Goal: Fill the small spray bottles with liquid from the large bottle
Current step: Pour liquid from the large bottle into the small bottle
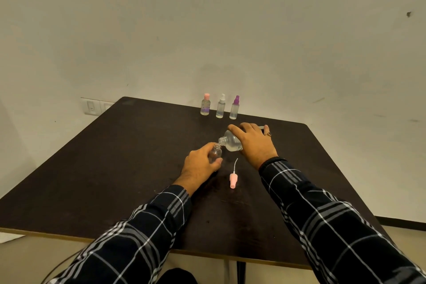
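My left hand (199, 165) holds the small bottle (216, 152) steady; my right hand (253, 143) grips the big bottle (230, 143), tipped to pour in.

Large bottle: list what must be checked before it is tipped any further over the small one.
1. Cap off the small spray bottle: ok, neck bare.
2. The left hand grips it: ok.
3. The right hand grips the large bottle, tilted toward the small one: ok.
4. Mouth lined up over the neck: cannot tell; close, but too small to judge.
5. Liquid level in the small one: cannot tell.
6. The pink spray cap out of the way: ok, it lies on the table apart from both bottles.
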